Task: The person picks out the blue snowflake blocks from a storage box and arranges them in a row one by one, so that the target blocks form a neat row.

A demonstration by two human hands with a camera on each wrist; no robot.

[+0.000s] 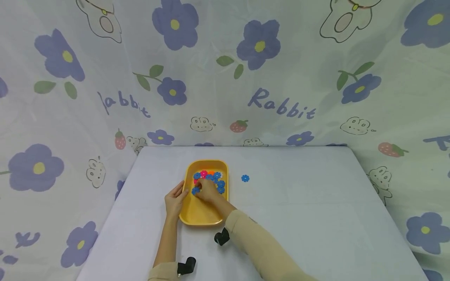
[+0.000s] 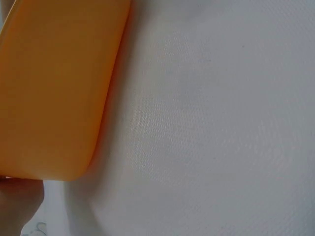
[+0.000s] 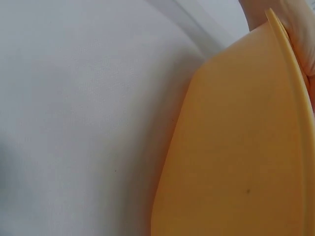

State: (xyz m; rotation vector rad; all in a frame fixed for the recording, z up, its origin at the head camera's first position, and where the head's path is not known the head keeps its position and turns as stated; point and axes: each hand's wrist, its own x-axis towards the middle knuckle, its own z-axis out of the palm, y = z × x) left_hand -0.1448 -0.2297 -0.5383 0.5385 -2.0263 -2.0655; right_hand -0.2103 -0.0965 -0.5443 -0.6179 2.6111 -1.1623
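Note:
A yellow tray holds several small flower-shaped plastic discs in its far half, mostly blue, with pink and orange ones among them. My left hand grips the tray's left side, thumb at the rim and fingers along the outside. Reaching in over the right rim, my right hand has its fingers curled down among the discs, with a blue disc pinched at the fingertips. It covers part of the pile. Both wrist views show mainly the tray's outer wall.
One blue disc lies alone on the white tabletop, right of the tray. A flower-and-rabbit patterned cloth stands behind the table and along its sides.

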